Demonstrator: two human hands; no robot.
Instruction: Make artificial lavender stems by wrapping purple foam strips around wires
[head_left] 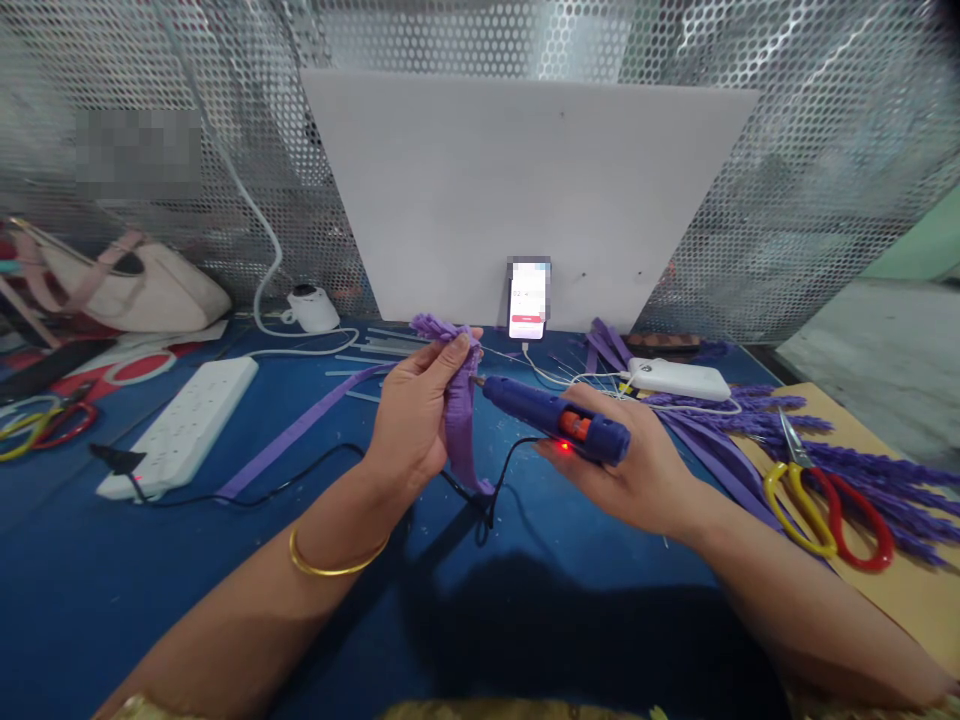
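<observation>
Between the thumb and fingers of my left hand is a purple crepe strip with a ruffled, bunched top; its lower end hangs down toward the table. My right hand is wrapped round a blue glue gun with an orange part and a lit red light. The gun's nozzle points left and is at the strip's edge; whether it touches is too small to tell. A black cord loops below the strip. Another long purple strip lies left of my left hand.
A white power strip lies left on the blue table. Clear sticks are behind my left hand. A lit phone leans on a white board. Right are a power bank, purple stems and red-yellow scissors.
</observation>
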